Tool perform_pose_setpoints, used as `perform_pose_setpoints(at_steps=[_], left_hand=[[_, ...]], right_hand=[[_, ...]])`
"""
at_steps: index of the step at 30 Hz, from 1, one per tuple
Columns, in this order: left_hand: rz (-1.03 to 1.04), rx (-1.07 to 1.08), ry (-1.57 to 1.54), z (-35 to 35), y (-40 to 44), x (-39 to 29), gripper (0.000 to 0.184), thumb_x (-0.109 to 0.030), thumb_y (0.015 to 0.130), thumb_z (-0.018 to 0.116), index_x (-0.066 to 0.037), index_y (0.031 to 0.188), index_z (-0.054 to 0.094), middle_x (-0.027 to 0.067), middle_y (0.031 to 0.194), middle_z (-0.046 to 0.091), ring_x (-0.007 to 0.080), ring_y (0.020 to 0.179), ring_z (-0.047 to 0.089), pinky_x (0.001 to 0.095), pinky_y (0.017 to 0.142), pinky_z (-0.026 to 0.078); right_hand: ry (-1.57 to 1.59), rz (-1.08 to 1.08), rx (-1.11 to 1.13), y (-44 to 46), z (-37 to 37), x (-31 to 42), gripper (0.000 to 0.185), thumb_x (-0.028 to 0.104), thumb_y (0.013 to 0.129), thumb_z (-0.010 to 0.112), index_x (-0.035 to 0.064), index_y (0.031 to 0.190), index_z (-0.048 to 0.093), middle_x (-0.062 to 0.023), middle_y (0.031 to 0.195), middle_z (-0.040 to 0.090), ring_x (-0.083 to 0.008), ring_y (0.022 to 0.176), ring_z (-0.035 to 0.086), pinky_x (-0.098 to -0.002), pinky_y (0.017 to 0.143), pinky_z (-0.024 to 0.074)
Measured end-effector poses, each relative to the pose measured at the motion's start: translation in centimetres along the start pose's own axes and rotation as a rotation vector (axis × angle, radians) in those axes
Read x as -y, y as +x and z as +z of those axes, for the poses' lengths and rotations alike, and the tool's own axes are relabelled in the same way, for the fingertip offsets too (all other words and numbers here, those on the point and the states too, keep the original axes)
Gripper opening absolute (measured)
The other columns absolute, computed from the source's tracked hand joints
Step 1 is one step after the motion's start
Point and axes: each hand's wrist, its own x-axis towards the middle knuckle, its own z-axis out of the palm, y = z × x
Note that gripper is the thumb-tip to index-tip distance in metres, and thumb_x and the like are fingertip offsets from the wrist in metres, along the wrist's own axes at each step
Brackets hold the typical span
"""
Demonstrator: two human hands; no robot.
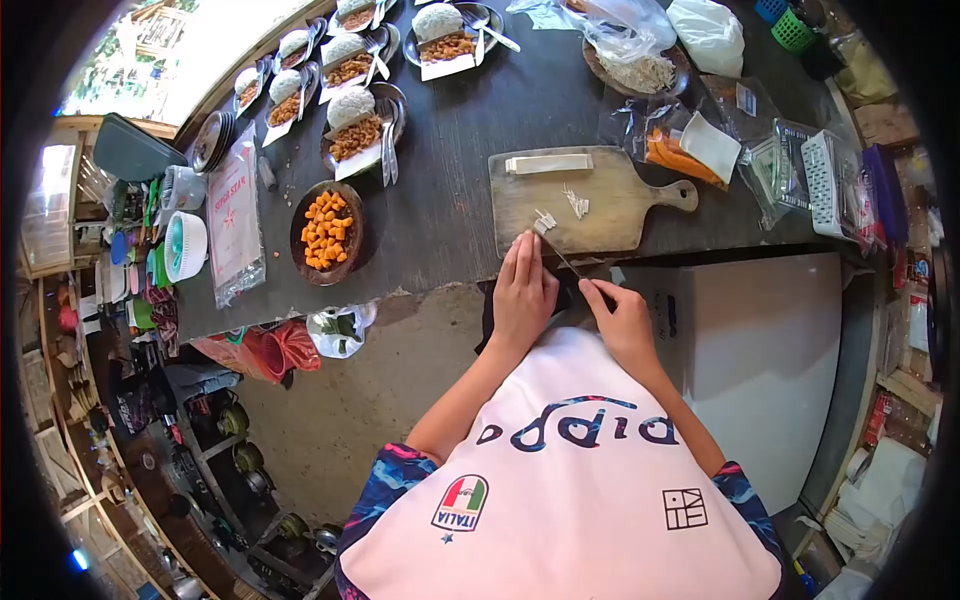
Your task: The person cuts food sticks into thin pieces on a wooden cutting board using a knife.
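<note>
A wooden cutting board (620, 228) with a handle lies at the table's front edge. My left hand (525, 295) reaches to its near edge, fingers together and bent down at the tips; whatever lies under them is hidden. My right hand (622, 318) grips a knife (562, 262), its blade pointing to the left fingertips. Beside the blade tip is a small bunch of white strips (543, 221). More cut white sticks (577, 203) sit in the middle of the board. Along the far side rests a long pale block (548, 164).
A brown bowl of orange cubes (325, 230) stands left of the board. Several plates with rice (352, 108), brown food and cutlery fill the back left. A plastic packet with orange pieces (670, 152) and a white basket (832, 185) are right. Below stands a white appliance (765, 350).
</note>
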Motion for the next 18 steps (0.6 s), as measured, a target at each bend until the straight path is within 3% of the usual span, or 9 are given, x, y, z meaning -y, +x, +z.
perform_pose_setpoints(at_steps=[2, 18], left_hand=[[0.002, -0.013, -0.009, -0.2, 0.1, 0.1, 0.051, -0.007, 0.091, 0.064, 0.015, 0.137, 0.058, 0.0233, 0.144, 0.057, 0.0358, 0.137, 0.055, 0.0402, 0.115, 0.048], [-0.020, -0.031, -0.027, -0.7, 0.4, 1.1, 0.054, -0.003, 0.089, 0.064, 0.016, 0.138, 0.055, 0.0234, 0.146, 0.053, 0.0376, 0.136, 0.053, 0.0423, 0.114, 0.048]], right_hand=[[-0.006, -0.006, 0.008, 0.3, 0.1, 0.6, 0.054, 0.054, 0.098, 0.070, 0.0044, 0.117, 0.079, -0.0213, 0.108, 0.078, -0.0397, 0.102, 0.075, -0.0415, 0.090, 0.0570], [0.020, -0.015, 0.015, 0.2, 1.2, 0.8, 0.056, 0.053, 0.099, 0.069, 0.0013, 0.117, 0.078, -0.0229, 0.107, 0.077, -0.0411, 0.103, 0.074, -0.0431, 0.090, 0.0568]])
